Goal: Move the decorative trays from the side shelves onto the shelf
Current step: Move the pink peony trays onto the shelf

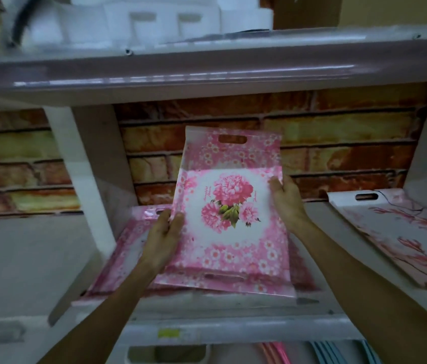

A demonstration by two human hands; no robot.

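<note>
Head view, read from left to right: a pink floral tray (118, 248) lies flat at the left of the shelf (233, 324), partly covered by the tray now being handled. The left hand (164, 237) grips the left edge of a pink tray printed with peonies (229, 222), thumb on the printed face and the other fingers (166, 219) curled behind it. This tray is tilted, its near edge low over the shelf and the flat tray, its far edge with the handle slot raised toward the brick-patterned back wall (338, 143). The right hand (287, 200) holds the right edge near the top, its fingers (275, 183) wrapped round the rim. Further right, a paler tray with a branch-blossom print (404, 232) rests at an angle on the side shelf. Likely hazard: the glossy tray, released while tilted, could slide forward off the stack and over the shelf lip; uneven lowering could also push the tray beneath it askew.
</note>
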